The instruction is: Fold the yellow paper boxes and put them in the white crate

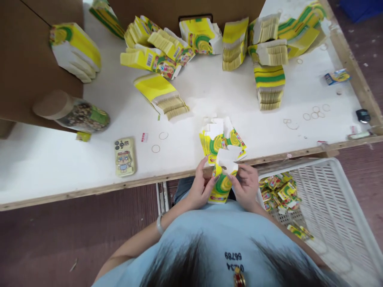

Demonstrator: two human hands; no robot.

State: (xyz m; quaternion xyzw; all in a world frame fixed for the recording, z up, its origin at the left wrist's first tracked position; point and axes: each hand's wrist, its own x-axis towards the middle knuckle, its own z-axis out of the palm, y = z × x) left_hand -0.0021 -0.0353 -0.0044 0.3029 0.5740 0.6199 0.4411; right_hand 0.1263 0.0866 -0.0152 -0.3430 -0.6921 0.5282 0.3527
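Two hands [200,186] on one carton [223,187], one phone [125,156]

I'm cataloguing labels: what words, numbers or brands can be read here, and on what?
"56789": shirt, upside down in view.
"01234": shirt, the line beneath that in view, partly behind the pendant.
Held box: red lettering too blurred to read.
Piled boxes: print and barcodes too small.
Jar label, pink sticker, blue packet: too small.

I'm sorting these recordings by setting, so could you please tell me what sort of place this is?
Probably a packing workshop: stacks of flat cartons lie on a white table, and a plastic crate beside it holds colourful boxes.
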